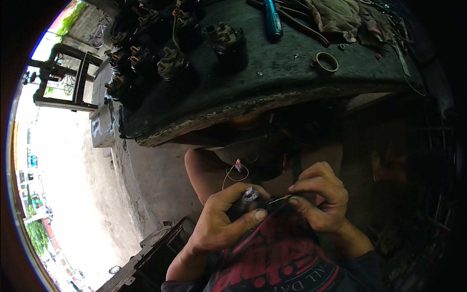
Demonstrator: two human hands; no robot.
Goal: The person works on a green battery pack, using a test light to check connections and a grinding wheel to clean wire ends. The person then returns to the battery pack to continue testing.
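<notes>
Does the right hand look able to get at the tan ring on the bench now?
Probably not while the right hand pinches a thin wire-like piece; otherwise, nothing visible covers the tan ring.

A workshop, shown by the worn bench (219, 90) bearing pliers (310, 31), a blue handle (273, 22) and grimy terminal-topped parts (228, 44).

Ring (318, 66) on bench (219, 90), beyond right hand (322, 198)

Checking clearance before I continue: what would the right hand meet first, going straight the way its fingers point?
The right hand would probably meet the dark part held in the left hand, though depth is unclear.
</notes>
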